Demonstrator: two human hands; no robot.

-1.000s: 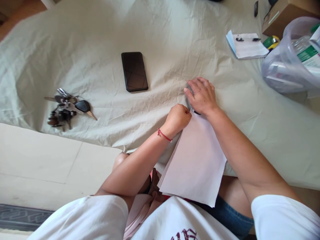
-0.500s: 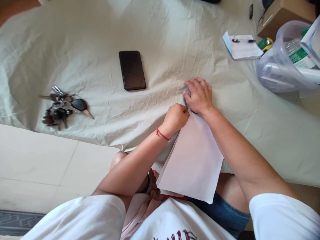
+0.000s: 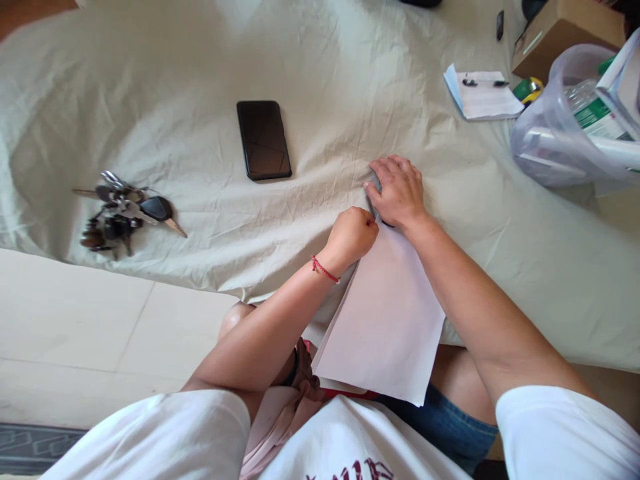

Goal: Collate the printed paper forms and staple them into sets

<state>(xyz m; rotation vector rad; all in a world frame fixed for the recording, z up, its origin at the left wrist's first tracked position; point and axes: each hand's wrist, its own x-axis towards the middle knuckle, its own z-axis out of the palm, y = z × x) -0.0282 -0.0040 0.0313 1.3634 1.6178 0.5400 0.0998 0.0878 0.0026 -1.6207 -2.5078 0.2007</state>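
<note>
My left hand (image 3: 352, 233), with a red cord bracelet on its wrist, is closed in a pinch at the upper left corner of several white paper sheets (image 3: 383, 320). The sheets slant down from the table edge over my lap. My right hand (image 3: 397, 190) presses down, fingers curved, over a dark grey stapler (image 3: 373, 187) at the top of the sheets. Most of the stapler is hidden under the palm; only a grey edge and a dark curved end show. The hands are almost touching.
A black phone (image 3: 264, 140) lies beyond my left hand, and a bunch of keys (image 3: 125, 212) farther left. To the right are a notepad (image 3: 490, 97), a tape measure (image 3: 528, 90), a clear plastic bin (image 3: 535, 143) and a cardboard box (image 3: 570, 33). A wrinkled pale cloth (image 3: 190, 80) covers the table.
Both hands, the stapler and the sheets keep the same places. Only the view has shifted very slightly.
</note>
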